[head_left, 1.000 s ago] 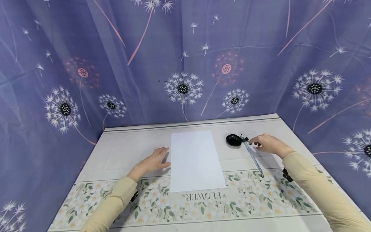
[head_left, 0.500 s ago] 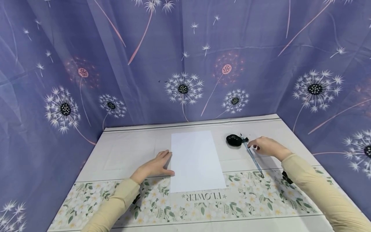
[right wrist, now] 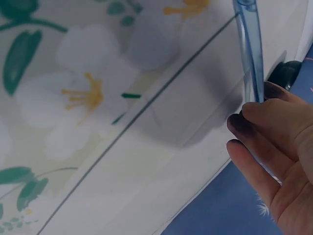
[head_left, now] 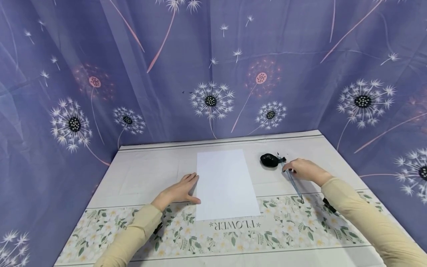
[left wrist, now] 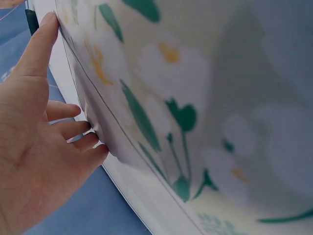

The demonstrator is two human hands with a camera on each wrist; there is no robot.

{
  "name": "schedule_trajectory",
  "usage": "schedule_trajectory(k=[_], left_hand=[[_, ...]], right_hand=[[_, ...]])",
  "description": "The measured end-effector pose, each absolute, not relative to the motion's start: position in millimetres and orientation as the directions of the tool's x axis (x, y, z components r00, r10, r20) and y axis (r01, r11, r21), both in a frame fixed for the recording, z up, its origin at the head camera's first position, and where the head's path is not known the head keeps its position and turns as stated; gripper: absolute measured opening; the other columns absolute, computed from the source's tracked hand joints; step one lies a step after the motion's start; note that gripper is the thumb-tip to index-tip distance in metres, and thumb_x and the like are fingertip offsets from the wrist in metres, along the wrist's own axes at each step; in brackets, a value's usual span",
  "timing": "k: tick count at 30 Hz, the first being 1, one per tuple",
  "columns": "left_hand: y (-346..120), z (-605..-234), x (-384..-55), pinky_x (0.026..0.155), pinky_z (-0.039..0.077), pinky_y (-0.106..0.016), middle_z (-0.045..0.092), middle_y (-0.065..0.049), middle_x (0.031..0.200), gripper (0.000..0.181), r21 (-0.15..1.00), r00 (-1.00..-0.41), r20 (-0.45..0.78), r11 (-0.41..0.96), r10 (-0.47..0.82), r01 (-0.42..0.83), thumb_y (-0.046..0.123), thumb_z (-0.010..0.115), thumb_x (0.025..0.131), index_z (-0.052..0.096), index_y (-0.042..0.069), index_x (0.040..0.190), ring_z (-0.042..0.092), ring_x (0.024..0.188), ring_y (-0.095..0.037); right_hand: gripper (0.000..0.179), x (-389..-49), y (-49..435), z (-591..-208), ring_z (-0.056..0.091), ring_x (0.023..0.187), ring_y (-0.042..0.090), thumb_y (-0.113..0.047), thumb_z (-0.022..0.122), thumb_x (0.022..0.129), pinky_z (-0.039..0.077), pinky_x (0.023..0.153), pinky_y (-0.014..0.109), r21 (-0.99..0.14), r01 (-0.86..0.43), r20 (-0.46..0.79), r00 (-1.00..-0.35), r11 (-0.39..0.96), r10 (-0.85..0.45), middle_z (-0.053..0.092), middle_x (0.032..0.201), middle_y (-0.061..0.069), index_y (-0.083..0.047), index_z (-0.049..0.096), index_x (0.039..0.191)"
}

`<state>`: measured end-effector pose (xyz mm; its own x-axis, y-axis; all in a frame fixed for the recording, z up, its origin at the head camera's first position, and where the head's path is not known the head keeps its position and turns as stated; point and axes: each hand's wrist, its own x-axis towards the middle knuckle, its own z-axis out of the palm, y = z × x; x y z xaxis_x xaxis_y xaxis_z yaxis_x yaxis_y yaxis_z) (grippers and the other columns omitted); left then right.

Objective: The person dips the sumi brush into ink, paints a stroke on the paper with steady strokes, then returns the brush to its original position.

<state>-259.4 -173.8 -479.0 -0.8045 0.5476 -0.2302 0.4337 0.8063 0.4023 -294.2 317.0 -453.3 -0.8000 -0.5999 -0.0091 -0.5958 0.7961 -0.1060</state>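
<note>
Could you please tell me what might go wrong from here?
The fingertips of the right hand look darkened; if that is wet, they might smudge the white paper.
The brush, pinched by that hand, has its tip close to the black rounded object, so lifting could knock it.
The left hand is only at the paper's left edge, so the sheet might shift.

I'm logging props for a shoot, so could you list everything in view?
Paper: 1, white, flat mid-table
Oval object: 1, black, right of the paper
Small piece: 1, black, beside the oval object
Brush: 1, bluish handle, right of the paper
Tablecloth: 1, white, floral band, beneath these
Curtain: count unclear, purple-blue, around the table
Wrist devices: 2, black, under the cuffs
Sleeves: 2, pale yellow, on both arms
Left hand: 1, bare, at the paper's left edge
Right hand: 1, bare, dark-stained fingertips, pinching the brush
</note>
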Motion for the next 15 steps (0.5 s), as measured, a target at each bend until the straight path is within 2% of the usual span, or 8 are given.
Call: schedule_trajectory(k=[10,15], left_hand=[[-173.8,-480.5,-261.3,0.119,0.024,-0.052,0.013,-0.019,0.162,0.104,0.4,-0.804,-0.24,0.81,0.545,0.429,0.054,0.071,0.081,0.02,0.0,0.153,0.011,0.15,-0.038],[-174.4,-480.0,-260.0,0.12,0.023,-0.051,0.012,-0.017,0.162,0.103,0.393,-0.804,-0.245,0.813,0.542,0.429,0.054,0.071,0.081,0.019,0.001,0.154,0.01,0.15,-0.037]], right_hand=[[0.033,-301.4,315.8,-460.8,0.069,0.089,0.031,0.01,0.068,0.076,0.058,0.076,0.044,-0.073,-0.608,0.001,-0.793,0.791,-0.61,0.074,0.102,0.011,-0.007,0.073,0.103],[0.034,-301.5,315.0,-458.7,0.07,0.085,0.029,0.01,0.07,0.074,0.058,0.073,0.042,-0.063,-0.612,0.004,-0.79,0.788,-0.613,0.074,0.1,0.01,-0.009,0.074,0.102]])
